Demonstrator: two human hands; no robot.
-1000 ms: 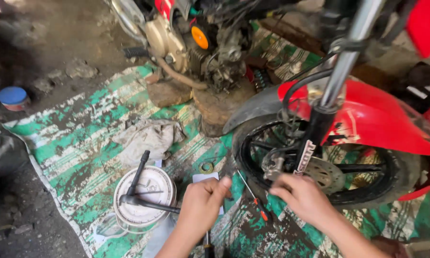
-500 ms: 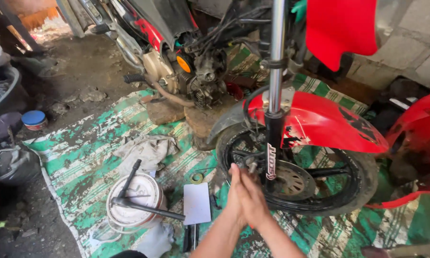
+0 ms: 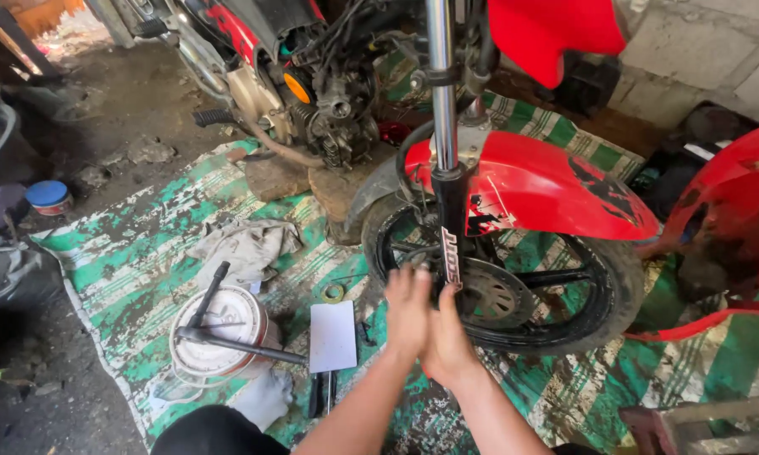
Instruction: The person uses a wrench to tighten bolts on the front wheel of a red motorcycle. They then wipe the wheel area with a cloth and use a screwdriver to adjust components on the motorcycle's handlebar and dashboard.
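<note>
A motorcycle front wheel [image 3: 514,295] with a red mudguard [image 3: 531,185] and a chrome fork leg [image 3: 441,93] stands on a green and white striped mat [image 3: 144,270]. My left hand [image 3: 407,310] and my right hand [image 3: 447,337] are pressed close together at the bottom of the black fork leg [image 3: 449,244], next to the brake disc [image 3: 489,293]. Fingers of both hands reach to the axle area. Whether they hold anything small is hidden.
A T-shaped wrench [image 3: 228,333] lies across a round white tin [image 3: 215,333]. A white card [image 3: 332,335], a grey rag [image 3: 245,244] and a small ring [image 3: 335,293] lie on the mat. The engine [image 3: 329,101] sits behind; a blue lid [image 3: 48,195] far left.
My hands came together from apart and moved up to the fork bottom at the wheel hub. The view tilted up, showing more of the fork and engine.
</note>
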